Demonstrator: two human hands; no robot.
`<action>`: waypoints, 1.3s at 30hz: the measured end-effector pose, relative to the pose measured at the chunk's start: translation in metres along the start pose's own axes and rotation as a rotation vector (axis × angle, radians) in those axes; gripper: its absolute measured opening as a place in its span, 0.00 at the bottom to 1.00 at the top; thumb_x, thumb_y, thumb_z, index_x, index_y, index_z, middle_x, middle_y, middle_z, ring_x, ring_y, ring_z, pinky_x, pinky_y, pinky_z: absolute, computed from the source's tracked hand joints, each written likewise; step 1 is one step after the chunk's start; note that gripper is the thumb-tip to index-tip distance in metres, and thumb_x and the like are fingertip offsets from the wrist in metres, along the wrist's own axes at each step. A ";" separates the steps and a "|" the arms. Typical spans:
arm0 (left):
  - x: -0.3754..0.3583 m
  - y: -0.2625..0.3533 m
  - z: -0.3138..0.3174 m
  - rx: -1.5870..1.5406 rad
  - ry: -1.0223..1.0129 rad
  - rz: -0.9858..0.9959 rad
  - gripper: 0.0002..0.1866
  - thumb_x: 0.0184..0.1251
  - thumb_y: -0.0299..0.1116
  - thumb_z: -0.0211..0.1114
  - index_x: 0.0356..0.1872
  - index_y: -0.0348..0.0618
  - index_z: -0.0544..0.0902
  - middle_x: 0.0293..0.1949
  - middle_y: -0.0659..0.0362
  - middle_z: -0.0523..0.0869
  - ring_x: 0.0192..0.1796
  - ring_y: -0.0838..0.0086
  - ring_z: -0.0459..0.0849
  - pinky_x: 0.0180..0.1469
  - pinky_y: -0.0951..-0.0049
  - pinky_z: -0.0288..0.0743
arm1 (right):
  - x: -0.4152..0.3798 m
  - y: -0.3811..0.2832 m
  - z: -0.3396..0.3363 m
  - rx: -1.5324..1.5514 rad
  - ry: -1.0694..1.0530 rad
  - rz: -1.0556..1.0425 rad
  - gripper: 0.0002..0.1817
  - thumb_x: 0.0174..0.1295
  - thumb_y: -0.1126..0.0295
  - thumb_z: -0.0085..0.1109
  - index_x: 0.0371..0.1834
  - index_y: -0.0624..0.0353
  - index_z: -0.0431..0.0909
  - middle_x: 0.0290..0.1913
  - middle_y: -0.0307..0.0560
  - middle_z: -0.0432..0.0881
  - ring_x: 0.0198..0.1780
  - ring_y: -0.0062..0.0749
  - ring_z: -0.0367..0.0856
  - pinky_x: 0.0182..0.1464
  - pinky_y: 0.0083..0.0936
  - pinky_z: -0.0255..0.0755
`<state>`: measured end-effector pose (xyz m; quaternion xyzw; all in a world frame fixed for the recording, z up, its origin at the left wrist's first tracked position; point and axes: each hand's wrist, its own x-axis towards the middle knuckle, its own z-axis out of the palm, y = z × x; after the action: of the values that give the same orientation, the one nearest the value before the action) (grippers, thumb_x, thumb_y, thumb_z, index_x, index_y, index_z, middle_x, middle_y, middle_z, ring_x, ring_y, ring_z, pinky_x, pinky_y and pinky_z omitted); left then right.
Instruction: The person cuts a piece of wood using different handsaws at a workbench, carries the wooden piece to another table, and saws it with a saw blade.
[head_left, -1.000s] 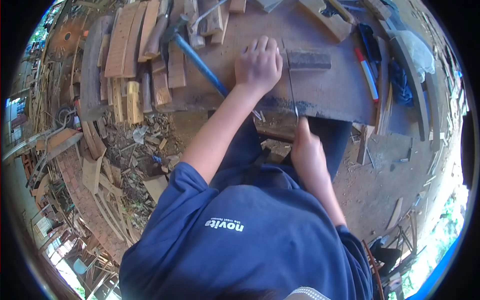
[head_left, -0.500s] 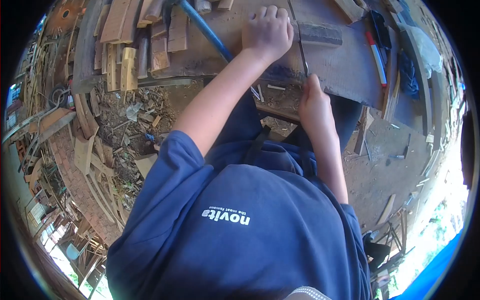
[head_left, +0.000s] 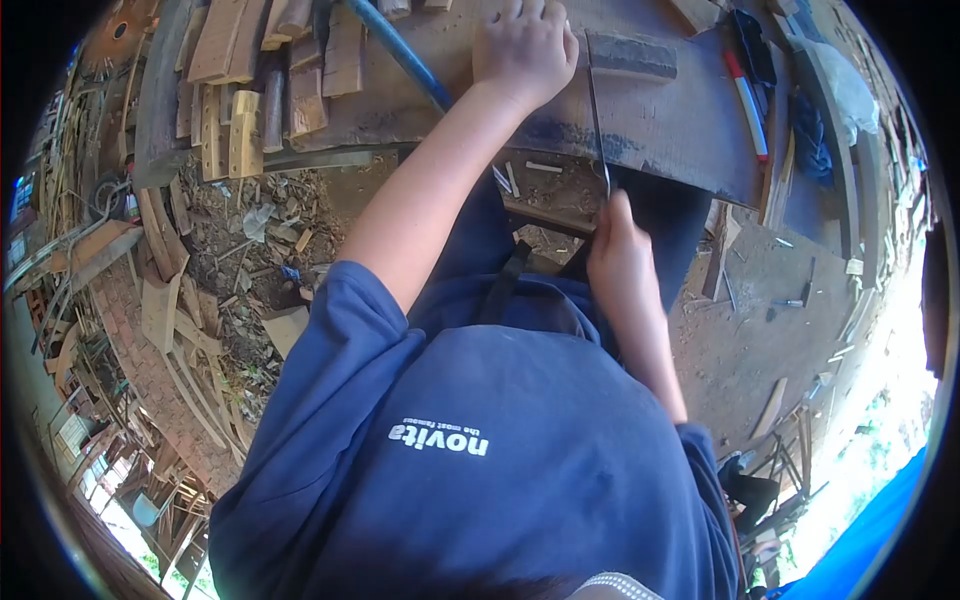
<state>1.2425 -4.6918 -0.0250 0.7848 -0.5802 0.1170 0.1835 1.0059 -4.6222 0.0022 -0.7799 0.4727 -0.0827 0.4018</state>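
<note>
My right hand is closed around the handle of a saw, low at the bench's front edge. The saw's thin blade shows nearly edge-on, running forward from my fist. Beyond it, a dark wooden block lies on the bench, its left end beside the blade. My left hand presses down just left of the blade, fingers curled over what appears to be the same block. That hand covers the wood under it, and its fingertips are hidden. Most of the saw handle is inside my right fist.
Stacked wood pieces and a blue metal bar occupy the bench's left side. Toward the right lie a red-and-white marker, a black case and a clear plastic bag. Wood scraps litter the ground below.
My right hand has drawn the saw back toward my body, so more blade shows past the bench edge. My left hand stays on the wood; the whole view has shifted slightly.
</note>
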 end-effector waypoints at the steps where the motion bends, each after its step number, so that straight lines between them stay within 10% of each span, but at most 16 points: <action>1: 0.003 -0.001 0.001 0.001 0.004 -0.001 0.10 0.68 0.37 0.55 0.39 0.42 0.77 0.40 0.52 0.81 0.48 0.57 0.81 0.52 0.55 0.75 | -0.013 0.006 -0.002 0.032 -0.015 0.022 0.06 0.74 0.71 0.48 0.48 0.62 0.68 0.33 0.72 0.79 0.42 0.73 0.78 0.37 0.47 0.73; 39: 0.009 0.006 0.008 0.008 -0.123 -0.087 0.12 0.67 0.39 0.59 0.44 0.43 0.81 0.44 0.55 0.84 0.49 0.61 0.83 0.51 0.56 0.74 | 0.041 -0.010 -0.012 -0.081 0.038 0.018 0.07 0.69 0.75 0.47 0.48 0.60 0.66 0.33 0.74 0.81 0.42 0.72 0.81 0.41 0.59 0.73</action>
<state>1.2388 -4.7045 -0.0278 0.8158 -0.5552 0.0630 0.1492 1.0286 -4.6591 0.0071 -0.7895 0.4903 -0.0747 0.3615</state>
